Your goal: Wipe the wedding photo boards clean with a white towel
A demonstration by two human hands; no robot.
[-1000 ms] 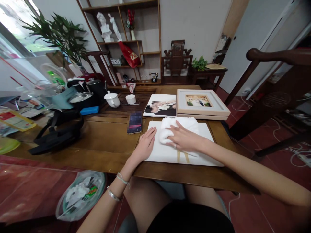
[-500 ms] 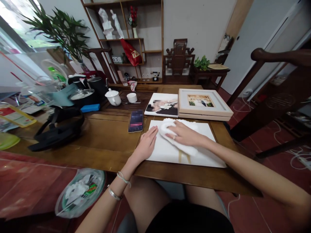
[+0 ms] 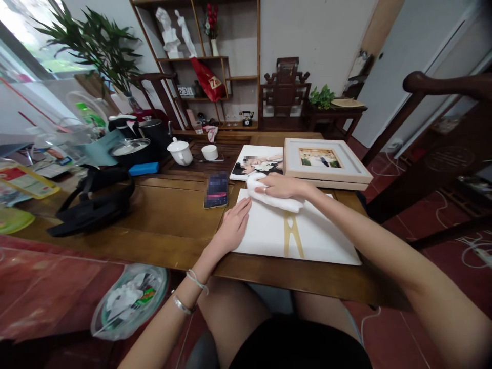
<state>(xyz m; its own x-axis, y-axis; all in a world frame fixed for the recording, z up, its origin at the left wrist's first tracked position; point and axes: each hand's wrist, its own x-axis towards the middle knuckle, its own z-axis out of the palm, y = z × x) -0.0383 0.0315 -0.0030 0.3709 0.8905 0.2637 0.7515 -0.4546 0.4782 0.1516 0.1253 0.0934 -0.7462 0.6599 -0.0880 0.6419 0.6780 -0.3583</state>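
A white rectangular panel [image 3: 265, 233] lies flat at the table's front edge, a gold A-shaped piece [image 3: 292, 240] on its face. My right hand [image 3: 282, 185] grips a folded white cloth [image 3: 274, 201] against the panel's far part. The cloth covers the top of the gold piece. Fingers stretched out, my left hand [image 3: 235, 223] rests flat on the panel's left edge. Just beyond it lies a phone [image 3: 217, 189] with its screen lit. Behind the panel are a photo print [image 3: 261, 160] and a pale wooden picture frame [image 3: 326, 156], which sits on another frame-like piece.
A white lidded teapot [image 3: 180, 152] and a small white cup [image 3: 209, 152] stand farther back. Toward the left are a blue block [image 3: 143, 168] and a black strapped item [image 3: 94, 202]. A lined bin [image 3: 130, 302] is below the table's front edge. A dark wooden chair [image 3: 442, 154] stands right.
My right hand has pushed the cloth away from me toward the panel's far edge, uncovering more of the gold piece. My left hand stays in place on the panel.
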